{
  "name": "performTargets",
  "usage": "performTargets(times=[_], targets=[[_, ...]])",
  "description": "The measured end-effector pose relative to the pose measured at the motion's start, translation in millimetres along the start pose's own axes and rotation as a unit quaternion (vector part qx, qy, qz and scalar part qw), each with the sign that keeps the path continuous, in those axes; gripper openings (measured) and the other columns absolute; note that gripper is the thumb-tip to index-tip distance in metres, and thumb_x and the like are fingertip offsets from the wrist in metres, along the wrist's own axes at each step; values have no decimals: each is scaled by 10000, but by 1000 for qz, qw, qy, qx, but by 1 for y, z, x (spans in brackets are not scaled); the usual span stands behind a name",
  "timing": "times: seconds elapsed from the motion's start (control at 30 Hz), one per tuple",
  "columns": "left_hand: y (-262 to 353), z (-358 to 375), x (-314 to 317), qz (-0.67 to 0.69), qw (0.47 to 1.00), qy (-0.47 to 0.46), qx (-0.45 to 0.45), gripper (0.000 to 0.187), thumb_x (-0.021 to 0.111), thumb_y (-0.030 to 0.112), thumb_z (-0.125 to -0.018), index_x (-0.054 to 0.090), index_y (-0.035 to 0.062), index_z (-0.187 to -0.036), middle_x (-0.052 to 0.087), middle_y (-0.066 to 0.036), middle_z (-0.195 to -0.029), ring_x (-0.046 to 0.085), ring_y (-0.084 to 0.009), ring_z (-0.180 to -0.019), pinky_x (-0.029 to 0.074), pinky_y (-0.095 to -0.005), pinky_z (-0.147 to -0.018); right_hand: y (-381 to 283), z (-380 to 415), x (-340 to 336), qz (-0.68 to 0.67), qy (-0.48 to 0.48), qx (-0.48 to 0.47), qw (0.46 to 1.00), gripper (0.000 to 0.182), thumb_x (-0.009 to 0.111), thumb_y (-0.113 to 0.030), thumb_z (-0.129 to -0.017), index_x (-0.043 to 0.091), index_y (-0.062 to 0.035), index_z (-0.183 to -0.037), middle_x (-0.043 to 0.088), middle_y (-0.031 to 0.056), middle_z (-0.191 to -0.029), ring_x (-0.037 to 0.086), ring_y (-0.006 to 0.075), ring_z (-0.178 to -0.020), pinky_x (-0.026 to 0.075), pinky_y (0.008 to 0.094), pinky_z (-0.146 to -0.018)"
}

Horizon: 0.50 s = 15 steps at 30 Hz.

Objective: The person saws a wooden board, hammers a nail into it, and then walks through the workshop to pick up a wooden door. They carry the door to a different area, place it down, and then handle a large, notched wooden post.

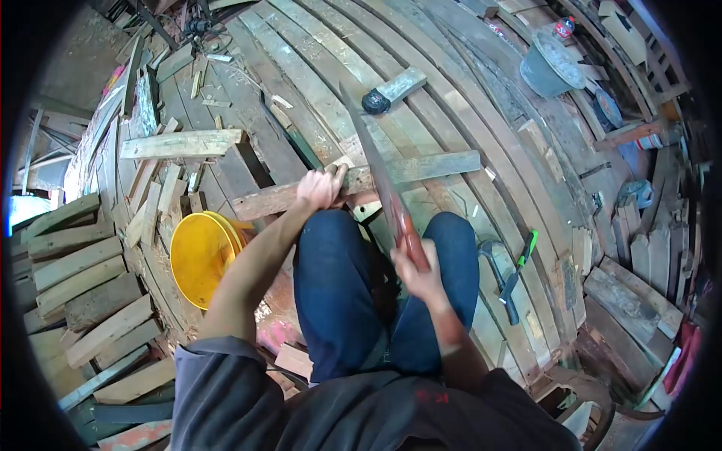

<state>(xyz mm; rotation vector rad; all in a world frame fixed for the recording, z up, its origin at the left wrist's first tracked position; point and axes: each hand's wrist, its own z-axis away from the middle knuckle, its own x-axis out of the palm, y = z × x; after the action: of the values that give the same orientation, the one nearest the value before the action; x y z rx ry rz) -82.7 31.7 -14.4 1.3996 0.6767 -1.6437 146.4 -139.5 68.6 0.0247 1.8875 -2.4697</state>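
A long wooden board (440, 165) lies crosswise in front of my knees. My left hand (322, 186) is wrapped over the board, left of the saw. In my right hand (418, 272) is the reddish handle of a handsaw (380, 169), its long blade pointing forward across the board. The blade touches or overlaps the board just right of my left hand; the exact contact is hard to tell. Beyond the board lies a short wood block (401, 85) with a black wrapped end.
A yellow bucket (199, 252) stands at the left, near stacked wood pieces (86, 270). On the right lie a hammer (499, 279) and a green-handled tool (528, 248). A grey bucket (543, 69) stands at the upper right. Another board (180, 144) lies at the upper left.
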Motion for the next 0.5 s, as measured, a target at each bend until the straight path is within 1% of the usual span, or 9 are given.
performTargets(times=[0.03, 0.07, 0.13, 0.2, 0.23, 0.3, 0.33, 0.4, 0.5], targets=[[-2, 0, 1, -7, 1000, 9, 9, 780, 753, 458, -702, 455, 45, -1294, 620, -186, -1102, 662, -359, -927, 557, -455, -768, -13, 23, -4, 59, 6, -46, 997, 211, 646, -53, -803, 495, -17, -661, 474, 65, -543, 481, 148, -492, 386, 324, -507], [-5, -4, -1, -12, 1000, 20, 13, 771, 755, 451, -701, 459, 49, -1289, 620, -182, -1099, 662, -359, -927, 557, -456, -767, -20, 50, -9, 7, 7, 22, 1000, 220, 653, -34, -794, 493, -18, -643, 506, 82, -552, 514, 165, -501, 398, 317, -513], [-3, -2, 0, -10, 999, 36, 20, 772, 757, 457, -698, 461, 54, -1286, 620, -178, -1095, 663, -358, -911, 556, -455, -749, -23, 64, -17, 45, 7, 14, 999, 235, 666, -20, -787, 491, -17, -630, 524, 89, -556, 537, 168, -514, 410, 310, -519], [-4, -3, 1, -11, 999, 32, 24, 766, 755, 458, -700, 462, 53, -1280, 620, -176, -1096, 663, -360, -904, 556, -455, -742, -11, 37, -9, 8, 18, 0, 1000, 255, 668, -45, -799, 485, -17, -625, 501, 82, -545, 508, 165, -497, 397, 317, -509], [-4, -4, 4, -5, 999, 35, 11, 757, 756, 451, -704, 464, 50, -1275, 619, -172, -1097, 663, -363, -901, 553, -455, -745, 2, 11, -5, 27, 2, -54, 998, 257, 661, -68, -813, 481, -18, -637, 468, 71, -532, 475, 156, -485, 375, 326, -495], [-4, -7, -13, -10, 999, 33, 14, 685, 732, 422, -734, 460, 54, -1243, 629, -175, -1051, 667, -361, -881, 551, -446, -737, 19, -30, 3, 18, 5, -51, 999, 244, 646, -70, -823, 473, -29, -657, 438, 54, -528, 443, 142, -484, 360, 326, -493], [1, -2, -14, -3, 1000, 26, 11, 650, 721, 408, -749, 459, 56, -1227, 634, -177, -1028, 669, -360, -871, 550, -442, -733, 20, -37, 4, -55, 7, 4, 998, 249, 647, -71, -822, 467, -32, -655, 431, 48, -531, 435, 135, -484, 362, 323, -494], [-4, -4, -2, -2, 1000, 19, 17, 700, 727, 443, -736, 458, 59, -1257, 633, -178, -1063, 668, -366, -870, 552, -454, -732, 9, -16, 2, -74, 11, 29, 997, 245, 663, -53, -801, 469, -31, -654, 449, 47, -541, 456, 121, -500, 381, 309, -507], [-7, -7, 4, -4, 999, 32, 13, 741, 754, 468, -702, 464, 67, -1254, 627, -168, -1066, 661, -370, -893, 548, -470, -747, -19, 59, -15, 36, 10, 6, 999, 208, 678, -19, -781, 504, -25, -666, 485, 52, -556, 498, 114, -525, 408, 291, -532]])
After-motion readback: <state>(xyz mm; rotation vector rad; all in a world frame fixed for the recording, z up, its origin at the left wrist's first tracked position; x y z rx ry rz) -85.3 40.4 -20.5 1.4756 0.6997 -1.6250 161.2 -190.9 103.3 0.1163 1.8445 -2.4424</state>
